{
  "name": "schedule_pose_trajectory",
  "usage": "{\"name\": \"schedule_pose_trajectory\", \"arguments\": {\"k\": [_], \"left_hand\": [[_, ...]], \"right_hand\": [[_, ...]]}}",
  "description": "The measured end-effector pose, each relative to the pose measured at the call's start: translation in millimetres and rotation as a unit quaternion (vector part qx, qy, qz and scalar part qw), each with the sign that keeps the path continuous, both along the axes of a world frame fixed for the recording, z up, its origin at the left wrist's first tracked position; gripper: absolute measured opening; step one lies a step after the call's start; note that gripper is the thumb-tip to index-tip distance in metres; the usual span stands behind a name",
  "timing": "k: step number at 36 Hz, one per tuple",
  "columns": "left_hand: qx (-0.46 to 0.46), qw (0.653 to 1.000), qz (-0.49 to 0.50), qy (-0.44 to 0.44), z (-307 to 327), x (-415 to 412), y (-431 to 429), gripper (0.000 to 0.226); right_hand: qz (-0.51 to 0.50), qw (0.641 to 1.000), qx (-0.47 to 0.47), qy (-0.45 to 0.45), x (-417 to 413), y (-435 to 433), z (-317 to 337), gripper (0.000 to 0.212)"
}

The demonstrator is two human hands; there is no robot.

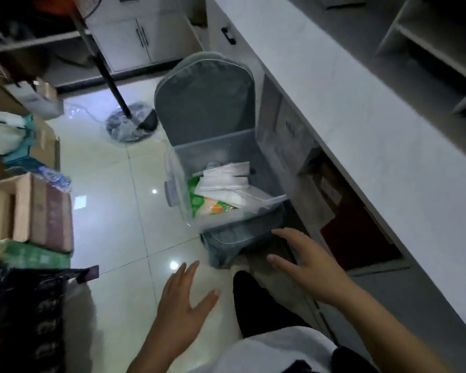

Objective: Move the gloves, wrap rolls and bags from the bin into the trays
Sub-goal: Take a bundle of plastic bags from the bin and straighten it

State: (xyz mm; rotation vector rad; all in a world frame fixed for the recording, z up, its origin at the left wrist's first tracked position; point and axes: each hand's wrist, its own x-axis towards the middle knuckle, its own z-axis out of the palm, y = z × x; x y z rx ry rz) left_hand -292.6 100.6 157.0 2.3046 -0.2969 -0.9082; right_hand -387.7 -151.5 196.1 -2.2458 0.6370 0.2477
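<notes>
Cardboard boxes (24, 211) far left, then left hand (184, 300), fingers spread, empty. Clear plastic bin (178, 184) on grey cushioned chair (207, 103) holds white packets (226, 181) and green pack (197, 197) (nothing moved yet, trays unseen). Right hand (304, 265) released, near chair's front edge.

1 head view, looking steeply down, close

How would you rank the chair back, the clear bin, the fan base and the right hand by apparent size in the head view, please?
1. Clear bin and chair back: similar, too close to rank.
2. Right hand: enlarged by nearness to the camera.
3. Fan base: smallest, though farther away.
</notes>
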Motion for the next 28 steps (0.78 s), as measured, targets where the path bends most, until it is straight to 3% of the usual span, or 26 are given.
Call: {"name": "schedule_pose_trajectory", "arguments": {"k": [6, 13, 20, 24, 28], "left_hand": [[0.066, 0.998, 0.011, -0.013, 20, 91, -22, 0.068], [0.071, 0.997, -0.002, -0.005, 20, 177, -95, 0.066], [0.048, 0.991, -0.108, 0.062, -17, 212, -140, 0.063], [0.046, 0.983, -0.126, 0.123, -52, 246, -155, 0.052], [0.111, 0.970, -0.138, 0.167, -96, 291, -173, 0.064]], "right_hand": [[0.037, 0.999, 0.023, 0.012, 110, -49, -31, 0.062], [0.061, 0.986, 0.048, 0.149, 191, -87, -97, 0.065], [0.071, 0.975, 0.032, 0.208, 221, -89, -152, 0.060], [0.021, 0.969, 0.014, 0.248, 223, -89, -176, 0.062], [-0.012, 0.949, -0.022, 0.314, 215, -81, -190, 0.074]]}}
